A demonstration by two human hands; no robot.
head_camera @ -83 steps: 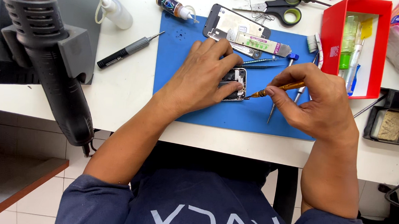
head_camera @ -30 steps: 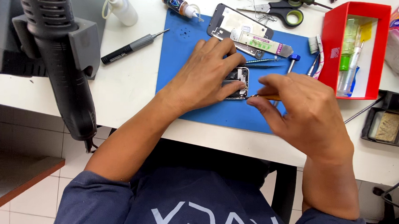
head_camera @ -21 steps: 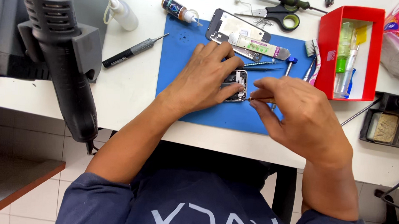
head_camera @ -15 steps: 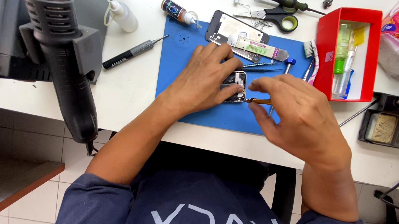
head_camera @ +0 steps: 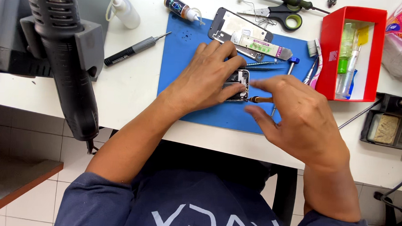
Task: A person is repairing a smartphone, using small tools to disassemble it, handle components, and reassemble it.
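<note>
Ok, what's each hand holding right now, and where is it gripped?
Left hand presses the small opened device flat on the blue mat. Right hand pinches a thin orange-handled tool by its handle.

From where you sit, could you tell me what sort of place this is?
Probably a small electronics repair bench: a hot-air gun hangs beside a blue work mat, and the left hand steadies an opened phone.
</note>
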